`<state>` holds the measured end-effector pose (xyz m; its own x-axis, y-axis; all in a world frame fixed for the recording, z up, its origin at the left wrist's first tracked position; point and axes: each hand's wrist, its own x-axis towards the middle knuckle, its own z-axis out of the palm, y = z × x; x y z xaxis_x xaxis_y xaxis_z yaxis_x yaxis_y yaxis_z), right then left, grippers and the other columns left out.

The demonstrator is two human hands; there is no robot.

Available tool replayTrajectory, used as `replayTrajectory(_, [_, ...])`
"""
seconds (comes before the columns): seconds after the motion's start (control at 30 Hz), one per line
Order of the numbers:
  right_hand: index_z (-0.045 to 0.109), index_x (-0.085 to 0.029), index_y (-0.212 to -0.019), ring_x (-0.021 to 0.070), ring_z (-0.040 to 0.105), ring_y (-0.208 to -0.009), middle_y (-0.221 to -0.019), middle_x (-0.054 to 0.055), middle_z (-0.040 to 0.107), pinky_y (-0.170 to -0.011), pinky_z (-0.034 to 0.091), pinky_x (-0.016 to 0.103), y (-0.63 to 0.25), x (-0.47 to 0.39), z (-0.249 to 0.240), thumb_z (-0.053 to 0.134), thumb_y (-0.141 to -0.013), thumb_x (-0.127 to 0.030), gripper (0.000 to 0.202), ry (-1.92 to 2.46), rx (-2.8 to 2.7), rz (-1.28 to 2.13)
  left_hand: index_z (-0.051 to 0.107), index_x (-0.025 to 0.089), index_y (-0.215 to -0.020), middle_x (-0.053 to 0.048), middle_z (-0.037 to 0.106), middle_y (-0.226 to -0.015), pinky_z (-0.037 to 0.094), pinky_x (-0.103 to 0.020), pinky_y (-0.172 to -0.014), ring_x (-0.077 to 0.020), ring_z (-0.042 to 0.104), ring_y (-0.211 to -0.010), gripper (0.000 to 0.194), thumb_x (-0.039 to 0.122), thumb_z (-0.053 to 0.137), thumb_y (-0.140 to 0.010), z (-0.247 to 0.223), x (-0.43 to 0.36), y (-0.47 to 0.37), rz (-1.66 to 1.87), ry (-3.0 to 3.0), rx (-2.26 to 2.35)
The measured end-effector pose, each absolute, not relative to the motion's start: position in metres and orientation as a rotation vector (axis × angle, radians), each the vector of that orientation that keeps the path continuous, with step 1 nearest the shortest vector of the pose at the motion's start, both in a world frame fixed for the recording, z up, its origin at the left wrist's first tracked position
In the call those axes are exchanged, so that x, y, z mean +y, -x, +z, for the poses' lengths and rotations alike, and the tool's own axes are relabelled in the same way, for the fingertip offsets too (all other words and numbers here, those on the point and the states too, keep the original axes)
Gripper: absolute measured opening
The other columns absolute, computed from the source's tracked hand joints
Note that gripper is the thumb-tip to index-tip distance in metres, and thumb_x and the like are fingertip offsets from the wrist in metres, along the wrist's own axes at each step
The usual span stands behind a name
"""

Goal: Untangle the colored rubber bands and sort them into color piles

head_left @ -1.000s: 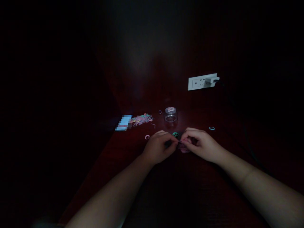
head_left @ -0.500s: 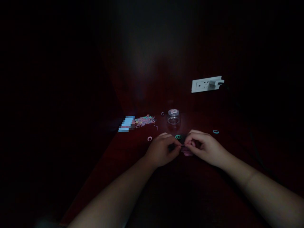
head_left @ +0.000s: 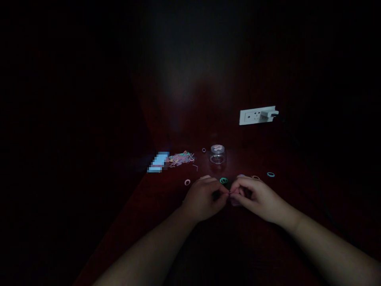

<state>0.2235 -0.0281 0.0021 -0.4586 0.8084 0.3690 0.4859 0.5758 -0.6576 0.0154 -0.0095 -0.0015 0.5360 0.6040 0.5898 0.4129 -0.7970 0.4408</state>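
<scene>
My left hand [head_left: 205,198] and my right hand [head_left: 254,196] meet fingertip to fingertip above the dark red table [head_left: 143,214]. Both are closed in a pinch on a small purplish-pink item [head_left: 235,200], dim and partly hidden by the right fingers; its exact shape cannot be made out. Just beyond the fingertips lie green rings [head_left: 223,180]. A pink ring [head_left: 187,182] rests left of my left hand. Behind my right hand an orange-pink ring [head_left: 255,177] shows in part, and a teal ring [head_left: 270,174] lies farther right.
A lidded clear jar [head_left: 217,155] stands behind the hands. Left of it are a small ring [head_left: 204,150], a heap of colourful bands [head_left: 182,158] and a bright pixelated rectangle [head_left: 158,162]. A wall socket [head_left: 256,115] holds a plug, with a dark cable at right.
The whole scene sits slightly lower in the view. My hands stay pinched together, and the purplish item shows less between them. Rings behind my right hand have come into sight.
</scene>
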Motion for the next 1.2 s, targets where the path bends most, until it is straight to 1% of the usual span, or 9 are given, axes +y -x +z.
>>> replayTrajectory(0.1, [0.061,-0.019,-0.082,0.0137,0.053,-0.063,-0.071,0.001,0.062,-0.061,0.042,0.027,-0.2241,-0.0258,0.0008,0.058,-0.092,-0.023,0.011,1.033,-2.138,0.606,0.069,0.020,-0.081,0.000,0.070,-0.079,0.045,-0.031,-0.074,-0.0150,0.060,-0.074,0.005,0.018,0.065,-0.082,-0.0020,-0.0093,-0.0156,1.125,-2.518,0.853])
replayTrajectory(0.27, [0.061,-0.019,-0.077,0.0129,0.052,-0.064,-0.072,0.001,0.058,-0.061,0.041,0.027,-0.2228,-0.0248,0.0017,0.057,-0.090,-0.017,0.013,0.998,-2.147,0.506,0.068,0.020,-0.082,0.000,0.070,-0.079,0.045,-0.032,-0.074,-0.0152,0.060,-0.074,0.005,0.019,0.064,-0.082,-0.0033,-0.0093,-0.0153,1.129,-2.523,0.861])
replayTrajectory(0.5, [0.061,-0.019,-0.077,0.0125,0.052,-0.064,-0.071,0.000,0.057,-0.062,0.041,0.026,-0.2213,-0.0292,0.0055,0.057,-0.089,-0.014,0.014,1.008,-2.120,0.483,0.067,0.020,-0.080,0.000,0.069,-0.077,0.044,-0.031,-0.071,-0.0146,0.059,-0.072,0.004,0.018,0.064,-0.082,-0.0022,-0.0101,-0.0151,1.140,-2.513,0.862])
replayTrajectory(0.83, [0.061,-0.019,-0.076,0.0129,0.052,-0.063,-0.072,0.000,0.057,-0.060,0.041,0.026,-0.2260,-0.0254,0.0020,0.059,-0.089,-0.016,0.013,0.987,-2.110,0.484,0.065,0.019,-0.077,0.001,0.068,-0.076,0.044,-0.030,-0.072,-0.0142,0.059,-0.072,0.004,0.018,0.065,-0.081,-0.0007,-0.0112,-0.0133,1.148,-2.516,0.892])
replayTrajectory(1.1, [0.062,-0.018,-0.077,0.0131,0.052,-0.064,-0.074,0.001,0.057,-0.060,0.042,0.026,-0.2282,-0.0274,0.0041,0.057,-0.090,-0.019,0.014,1.005,-2.106,0.486,0.064,0.020,-0.076,0.000,0.068,-0.075,0.044,-0.030,-0.070,-0.0151,0.059,-0.072,0.006,0.018,0.063,-0.082,0.0027,-0.0116,-0.0135,1.161,-2.528,0.901])
replayTrajectory(1.2, [0.061,-0.018,-0.076,0.0131,0.052,-0.064,-0.073,0.001,0.056,-0.059,0.041,0.026,-0.2254,-0.0281,0.0053,0.057,-0.090,-0.018,0.014,1.008,-2.108,0.473,0.065,0.020,-0.080,0.000,0.069,-0.079,0.045,-0.031,-0.071,-0.0163,0.060,-0.076,0.002,0.019,0.064,-0.081,0.0020,-0.0133,-0.0141,1.154,-2.531,0.920])
